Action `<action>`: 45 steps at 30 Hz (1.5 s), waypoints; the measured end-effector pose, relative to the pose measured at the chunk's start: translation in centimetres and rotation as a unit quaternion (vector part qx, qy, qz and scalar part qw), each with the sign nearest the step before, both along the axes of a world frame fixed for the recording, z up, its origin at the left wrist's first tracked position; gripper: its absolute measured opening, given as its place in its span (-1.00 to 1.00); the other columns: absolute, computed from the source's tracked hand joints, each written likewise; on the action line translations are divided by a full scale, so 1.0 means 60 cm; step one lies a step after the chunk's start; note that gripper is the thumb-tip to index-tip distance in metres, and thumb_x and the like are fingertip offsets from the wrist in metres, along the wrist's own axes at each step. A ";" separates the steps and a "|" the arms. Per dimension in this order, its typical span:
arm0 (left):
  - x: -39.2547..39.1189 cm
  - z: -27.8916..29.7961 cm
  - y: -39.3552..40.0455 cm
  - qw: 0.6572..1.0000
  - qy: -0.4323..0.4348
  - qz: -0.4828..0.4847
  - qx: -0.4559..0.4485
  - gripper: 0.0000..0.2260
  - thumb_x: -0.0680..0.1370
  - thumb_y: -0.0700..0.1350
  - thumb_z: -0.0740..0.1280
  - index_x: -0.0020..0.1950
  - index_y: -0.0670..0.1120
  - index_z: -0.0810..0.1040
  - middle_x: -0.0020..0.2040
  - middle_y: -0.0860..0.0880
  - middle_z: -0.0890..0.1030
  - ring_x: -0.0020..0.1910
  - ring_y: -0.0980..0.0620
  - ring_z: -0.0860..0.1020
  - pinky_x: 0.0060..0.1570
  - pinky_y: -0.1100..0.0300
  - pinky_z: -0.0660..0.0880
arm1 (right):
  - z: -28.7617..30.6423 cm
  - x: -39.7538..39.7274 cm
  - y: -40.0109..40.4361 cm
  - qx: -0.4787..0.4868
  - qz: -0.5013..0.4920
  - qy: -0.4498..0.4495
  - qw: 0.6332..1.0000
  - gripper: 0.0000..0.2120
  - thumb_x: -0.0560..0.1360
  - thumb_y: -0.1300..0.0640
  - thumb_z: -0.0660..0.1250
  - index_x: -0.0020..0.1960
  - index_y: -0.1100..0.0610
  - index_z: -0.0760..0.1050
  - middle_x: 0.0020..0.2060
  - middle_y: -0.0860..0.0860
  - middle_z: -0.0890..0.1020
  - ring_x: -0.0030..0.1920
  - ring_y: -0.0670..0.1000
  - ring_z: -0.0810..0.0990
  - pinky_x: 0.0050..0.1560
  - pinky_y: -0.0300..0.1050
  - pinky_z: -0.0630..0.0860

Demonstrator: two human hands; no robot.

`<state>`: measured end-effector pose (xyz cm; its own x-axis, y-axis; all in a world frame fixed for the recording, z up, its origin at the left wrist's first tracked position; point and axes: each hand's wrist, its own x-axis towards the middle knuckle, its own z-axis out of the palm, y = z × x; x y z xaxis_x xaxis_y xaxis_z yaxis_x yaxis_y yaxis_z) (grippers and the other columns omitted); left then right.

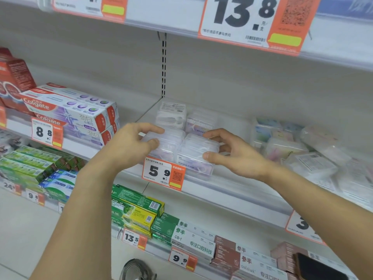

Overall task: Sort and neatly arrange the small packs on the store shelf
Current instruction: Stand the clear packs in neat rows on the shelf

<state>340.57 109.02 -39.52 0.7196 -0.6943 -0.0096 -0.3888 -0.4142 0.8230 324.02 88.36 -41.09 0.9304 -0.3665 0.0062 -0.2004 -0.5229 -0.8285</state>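
Observation:
Two stacks of clear plastic floss-pick packs stand side by side at the front of the middle shelf (238, 190), above the 5.9 price tag (163, 173). My left hand (131, 146) grips the left stack (169, 144) from its left side, thumb in front and fingers on top. My right hand (232, 152) grips the right stack (197, 156) from its right side in the same way. Behind them stand two more clear packs (171, 116), one with a white label on top.
Loose clear and pastel packs (298, 150) lie in a jumble to the right on the same shelf. Colgate toothpaste boxes (76, 112) stand to the left. Green and brown boxes (181, 231) fill the shelf below. A large 13.8 price tag (248, 19) hangs overhead.

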 end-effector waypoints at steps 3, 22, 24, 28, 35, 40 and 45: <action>0.001 0.004 0.001 1.000 0.009 -0.005 0.001 -0.79 0.57 -0.09 0.33 0.14 0.18 0.59 -0.14 0.00 0.68 -0.24 0.14 0.64 -0.37 0.36 0.38 | 0.026 0.014 -0.012 -0.048 -0.024 0.036 0.998 -0.55 0.48 -0.13 0.41 0.31 -0.08 0.40 0.14 -0.13 0.53 0.07 -0.11 0.57 0.05 -0.26 0.50; 0.105 0.011 -0.129 0.994 -0.102 -0.031 -0.008 -0.43 0.46 0.08 0.43 0.44 0.12 0.34 0.43 0.02 0.34 0.34 0.00 0.42 0.11 0.27 0.33 | 0.052 0.135 -0.145 0.015 -0.052 0.043 0.998 -0.81 0.53 0.09 0.43 0.11 0.11 0.62 -0.10 0.00 0.66 -0.15 -0.04 0.61 -0.12 -0.07 0.62; 0.118 0.000 -0.143 0.992 -0.114 -0.045 0.022 -0.42 0.45 0.06 0.45 0.44 0.12 0.35 0.45 0.06 0.30 0.31 0.01 0.45 0.11 0.23 0.40 | 0.052 0.126 -0.153 0.045 -0.051 0.059 0.996 -0.86 0.57 0.07 0.36 0.07 0.07 0.64 -0.17 -0.05 0.64 -0.19 -0.09 0.63 -0.06 -0.02 0.66; 0.142 -0.007 -0.150 0.991 -0.130 -0.022 -0.009 -0.57 0.40 0.03 0.52 0.26 0.10 0.55 0.30 0.05 0.44 0.26 0.03 0.47 0.20 0.20 0.38 | 0.050 0.126 -0.146 0.038 -0.031 0.030 0.998 -0.83 0.58 0.13 0.34 0.12 0.10 0.64 -0.16 -0.02 0.67 -0.18 -0.08 0.62 -0.18 -0.20 0.61; 0.158 0.007 -0.146 0.984 -0.123 0.092 -0.088 -0.65 0.49 0.04 0.43 0.26 0.00 0.59 0.29 -0.06 0.57 0.28 -0.06 0.50 0.15 0.28 0.32 | 0.046 0.137 -0.119 0.031 -0.061 -0.007 0.998 -0.72 0.58 0.17 0.34 0.28 0.18 0.53 -0.01 0.04 0.65 -0.09 0.01 0.61 -0.18 -0.17 0.63; 0.144 0.015 -0.155 0.975 -0.089 0.125 -0.160 -0.64 0.52 0.08 0.39 0.26 -0.05 0.60 0.27 -0.06 0.58 0.24 -0.07 0.53 0.21 0.14 0.47 | 0.024 0.136 -0.110 0.069 -0.174 -0.032 0.982 -0.41 0.65 0.03 0.19 0.56 -0.20 -0.03 -0.04 0.02 0.47 -0.05 0.03 0.54 -0.10 0.17 0.66; 0.143 0.022 -0.160 0.980 -0.090 0.110 -0.139 -0.64 0.52 0.13 0.37 0.23 -0.02 0.62 0.23 -0.06 0.60 0.17 -0.09 0.56 0.17 0.03 0.54 | 0.021 0.123 -0.117 0.010 -0.185 0.005 0.983 -0.70 0.68 -0.04 0.09 0.39 -0.17 0.37 0.24 -0.03 0.52 0.12 0.05 0.54 -0.14 0.28 0.66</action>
<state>349.17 99.42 -38.21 0.8251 -0.4798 0.2983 -0.4636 -0.2734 0.8428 331.43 81.35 -39.82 0.7340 -0.6791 -0.0127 -0.3820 -0.3973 -0.8344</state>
